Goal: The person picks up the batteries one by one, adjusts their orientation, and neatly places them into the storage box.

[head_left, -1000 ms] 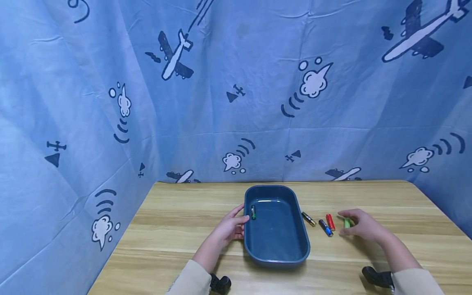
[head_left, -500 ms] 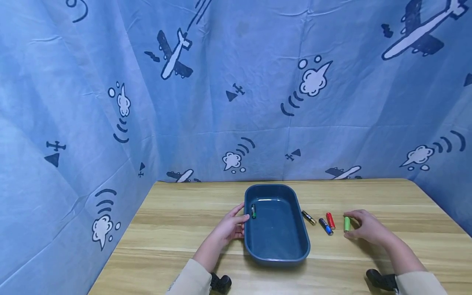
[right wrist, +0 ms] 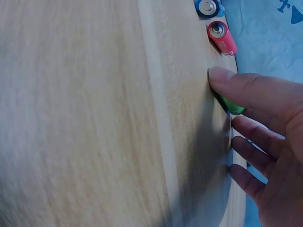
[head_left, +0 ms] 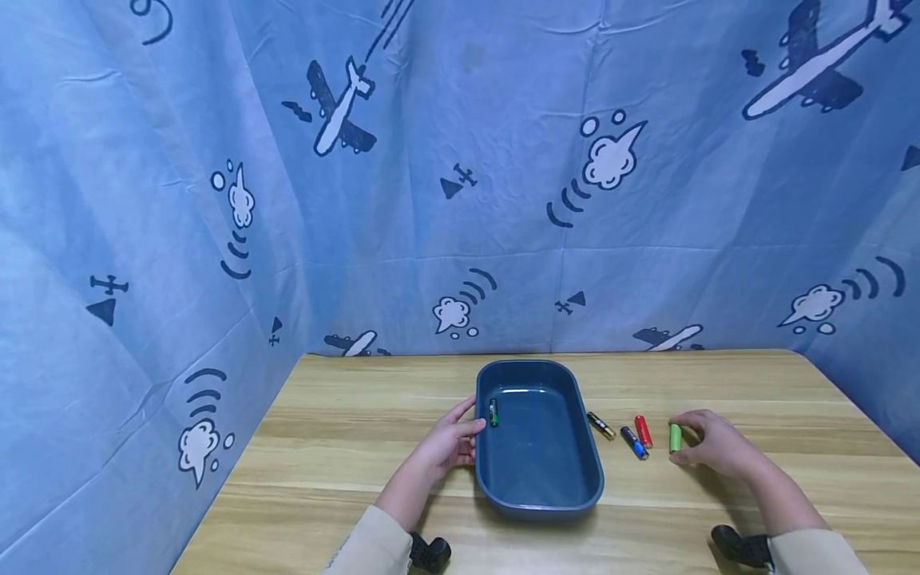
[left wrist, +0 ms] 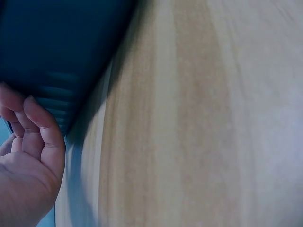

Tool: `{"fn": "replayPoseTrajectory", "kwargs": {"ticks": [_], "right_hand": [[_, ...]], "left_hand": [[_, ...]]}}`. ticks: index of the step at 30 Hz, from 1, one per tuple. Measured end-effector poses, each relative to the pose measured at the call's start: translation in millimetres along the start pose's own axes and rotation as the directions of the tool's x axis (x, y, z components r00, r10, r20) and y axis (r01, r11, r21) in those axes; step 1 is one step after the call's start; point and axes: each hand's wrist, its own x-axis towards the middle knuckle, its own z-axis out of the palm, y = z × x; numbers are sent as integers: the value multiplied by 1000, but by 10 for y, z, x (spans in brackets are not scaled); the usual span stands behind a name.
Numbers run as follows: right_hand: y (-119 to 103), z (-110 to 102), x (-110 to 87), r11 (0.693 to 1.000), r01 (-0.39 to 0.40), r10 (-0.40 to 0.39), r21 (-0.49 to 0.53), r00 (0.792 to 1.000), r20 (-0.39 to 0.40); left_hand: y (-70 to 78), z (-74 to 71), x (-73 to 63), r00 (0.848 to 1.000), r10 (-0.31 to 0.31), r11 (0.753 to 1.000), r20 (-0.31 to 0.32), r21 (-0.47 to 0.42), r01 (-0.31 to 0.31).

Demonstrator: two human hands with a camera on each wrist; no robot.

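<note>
In the head view, a dark blue plastic tub (head_left: 532, 507) stands on the table. My left hand (head_left: 446, 443) grips its left side, thumb at the rim and the other fingers against the outer wall. A green-and-black battery (head_left: 493, 413) lies inside the tub near that thumb. Over on the right, my right hand (head_left: 715, 443) pinches a light green battery (head_left: 676, 438) lengthwise, thumb at its near end and a finger at its far end. The right wrist view shows the thumb (right wrist: 255, 92) covering much of this green battery (right wrist: 232, 105).
Between the tub and my right hand lie a black-and-gold battery (head_left: 601, 426), a blue-and-black battery (head_left: 634, 442) and a red battery (head_left: 643, 431). The wooden table (head_left: 345, 415) meets a blue airplane-print cloth (head_left: 402, 224) along its back and sides.
My right hand has shifted slightly right, and its thumb and finger now sit at the light green battery's ends. The left hand and tub have stayed still.
</note>
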Motion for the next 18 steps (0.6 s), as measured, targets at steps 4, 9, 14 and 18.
{"fn": "replayPoseTrajectory", "kwargs": {"ticks": [4,9,14,18], "right_hand": [[10,5,-5,1000,15,-15,2,1000,-8],[14,4,-1,1000,13,-13,5,1000,-12],[33,6,2,1000,5,-4,7,1000,-31],[55,12,2,1000,-16,16,13,999,-45]], "left_hand": [[2,-6,0,1000,-8,1000,-6,10,8],[2,-10,1,1000,-10,1000,-8,15,10],[11,-5,-7,1000,-10,1000,-13,14,10],[15,2,-15,1000,-7,1000,-15,22,7]]}}
